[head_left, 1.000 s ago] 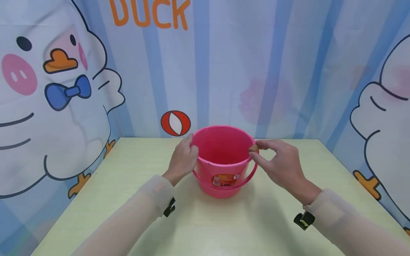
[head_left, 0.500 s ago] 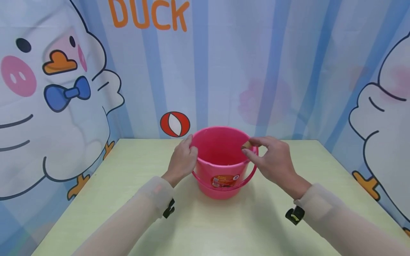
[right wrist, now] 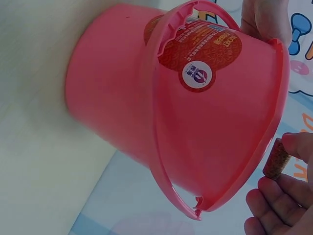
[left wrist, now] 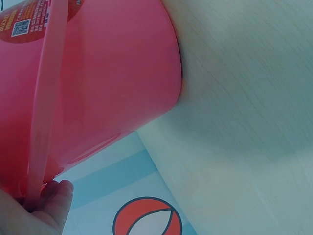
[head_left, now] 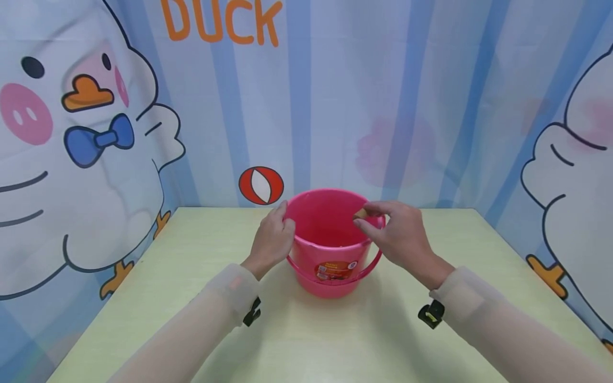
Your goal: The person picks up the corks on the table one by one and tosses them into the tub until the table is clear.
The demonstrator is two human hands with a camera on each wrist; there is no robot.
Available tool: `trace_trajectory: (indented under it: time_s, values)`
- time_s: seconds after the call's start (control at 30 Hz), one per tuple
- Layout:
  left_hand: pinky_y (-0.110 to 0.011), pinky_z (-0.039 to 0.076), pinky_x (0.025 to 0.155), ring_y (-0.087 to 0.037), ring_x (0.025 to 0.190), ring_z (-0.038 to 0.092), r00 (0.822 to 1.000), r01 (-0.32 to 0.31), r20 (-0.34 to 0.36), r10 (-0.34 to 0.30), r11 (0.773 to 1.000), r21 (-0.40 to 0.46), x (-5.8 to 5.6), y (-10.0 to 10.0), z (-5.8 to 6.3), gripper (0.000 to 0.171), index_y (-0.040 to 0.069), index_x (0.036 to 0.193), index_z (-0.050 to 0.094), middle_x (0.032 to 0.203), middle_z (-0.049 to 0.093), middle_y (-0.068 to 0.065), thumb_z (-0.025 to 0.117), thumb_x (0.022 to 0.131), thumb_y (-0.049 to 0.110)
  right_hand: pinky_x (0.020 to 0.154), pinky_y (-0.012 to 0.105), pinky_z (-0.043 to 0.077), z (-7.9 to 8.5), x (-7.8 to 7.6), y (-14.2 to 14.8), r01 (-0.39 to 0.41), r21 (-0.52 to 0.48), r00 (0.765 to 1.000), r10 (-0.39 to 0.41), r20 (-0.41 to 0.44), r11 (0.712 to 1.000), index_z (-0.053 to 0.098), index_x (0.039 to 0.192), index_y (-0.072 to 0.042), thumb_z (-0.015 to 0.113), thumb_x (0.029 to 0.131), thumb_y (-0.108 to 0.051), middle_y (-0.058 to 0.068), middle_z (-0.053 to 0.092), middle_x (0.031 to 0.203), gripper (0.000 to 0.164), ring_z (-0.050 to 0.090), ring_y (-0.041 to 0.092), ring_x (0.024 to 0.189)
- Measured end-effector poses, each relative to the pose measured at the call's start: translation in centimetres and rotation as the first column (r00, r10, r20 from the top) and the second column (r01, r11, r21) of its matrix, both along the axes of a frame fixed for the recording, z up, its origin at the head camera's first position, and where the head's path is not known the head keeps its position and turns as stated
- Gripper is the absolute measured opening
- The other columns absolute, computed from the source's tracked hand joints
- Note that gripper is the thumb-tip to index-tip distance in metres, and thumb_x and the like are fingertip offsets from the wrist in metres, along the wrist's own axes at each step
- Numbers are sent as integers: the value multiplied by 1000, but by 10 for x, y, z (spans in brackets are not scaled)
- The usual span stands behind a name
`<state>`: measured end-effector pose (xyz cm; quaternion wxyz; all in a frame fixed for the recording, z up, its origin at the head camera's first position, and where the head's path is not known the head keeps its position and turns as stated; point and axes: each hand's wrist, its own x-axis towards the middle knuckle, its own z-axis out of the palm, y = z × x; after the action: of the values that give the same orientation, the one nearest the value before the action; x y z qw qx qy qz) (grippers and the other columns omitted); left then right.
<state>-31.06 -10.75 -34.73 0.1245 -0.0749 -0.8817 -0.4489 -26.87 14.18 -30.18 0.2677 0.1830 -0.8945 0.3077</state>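
Note:
A pink plastic bucket (head_left: 330, 255) stands upright on the table, its handle (head_left: 371, 267) hanging down at the front. My left hand (head_left: 273, 236) grips the left side of the rim, thumb on the near side; in the left wrist view, part of that hand (left wrist: 46, 210) shows at the lower left. Between thumb and fingertips my right hand (head_left: 402, 231) pinches a small brown cork (head_left: 360, 214) at the right rim, over the opening. The right wrist view shows this tapered, speckled cork (right wrist: 277, 159) close beside the rim. The bucket's bottom inside is hidden.
The pale wooden table (head_left: 201, 255) spreads around the bucket. Behind it hangs a striped blue and white curtain (head_left: 330, 106) printed with ducks and a red ball. A red label (right wrist: 200, 54) is on the bucket's front.
My right hand has moved left with the cork, from outside the right rim to over the bucket's opening. The left hand and the bucket have stayed in place.

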Motion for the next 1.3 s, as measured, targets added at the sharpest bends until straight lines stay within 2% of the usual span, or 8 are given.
trace_trajectory:
  time_s: [0.43,0.63,0.83,1.1,1.3]
  values:
    - [-44,57,96,-29,134,49,1000,2,9,-2,1000,8,1,1,2,66,12,163,28,157,43,-6,54,103,22,68,38,62,4,-4,-8,-25,-26,987,29,156,999,78,111,-7,84,86,-19,7,75,103,29,66,32,100]
    - [-44,56,96,-30,134,49,1000,0,11,0,1000,7,2,1,2,66,12,163,28,157,43,-7,54,103,21,70,40,63,2,-4,-10,-22,-14,982,24,190,1000,76,117,-5,86,84,-19,10,73,107,37,65,34,104]
    - [-44,56,97,-30,135,49,1000,-5,15,5,1000,8,1,1,2,65,11,163,28,157,44,-7,53,104,22,72,41,63,2,-4,-10,-24,32,974,16,224,999,70,129,-1,85,85,-21,17,72,118,51,68,37,105]
    - [-44,56,96,-29,134,49,1000,-6,15,6,1000,10,1,0,2,65,12,163,27,157,44,-7,52,104,22,69,40,63,-1,-5,-5,-10,26,982,5,188,1000,68,132,-1,81,88,-26,18,72,119,52,71,34,97]
    - [-44,56,97,-29,134,49,1000,-3,21,3,1000,7,2,0,3,66,12,163,27,156,44,-7,52,104,23,73,44,63,-5,-4,-1,-24,27,990,20,138,999,66,134,0,79,90,-27,19,70,124,53,69,37,104]
